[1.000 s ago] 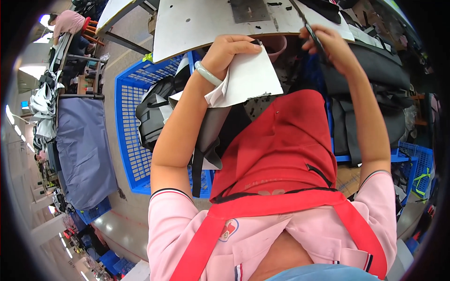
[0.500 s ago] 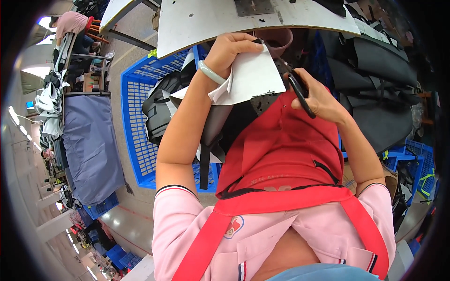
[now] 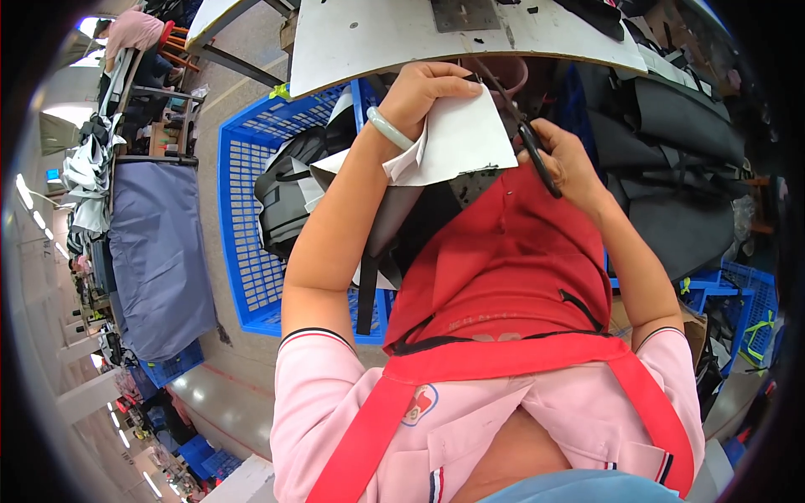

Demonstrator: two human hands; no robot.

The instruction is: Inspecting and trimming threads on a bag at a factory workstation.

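Observation:
My left hand (image 3: 426, 94) pinches the upper edge of a white sheet of material (image 3: 466, 141), which hangs down with a folded flap near my wrist. A small dark bit shows at my fingertips. My right hand (image 3: 568, 166) is wrapped round the black handles of a pair of scissors (image 3: 538, 155). Their blades point up and left, beside the sheet's right edge near my left fingertips; whether they touch it I cannot tell. Dark grey material (image 3: 392, 220) hangs below the white sheet, over my red apron (image 3: 511, 251).
Just ahead is a white table edge (image 3: 369, 59) with dark scraps on it. A blue plastic basket (image 3: 231, 210) holding grey and black pieces stands at the left. A pinkish bucket (image 3: 513, 74) sits under the table. Black panels (image 3: 671, 159) are piled at the right. A person (image 3: 134, 38) bends far left.
The scissors have swung more upright, their blades now showing along the sheet's right side toward my left fingers. My left hand and the sheet have shifted slightly right.

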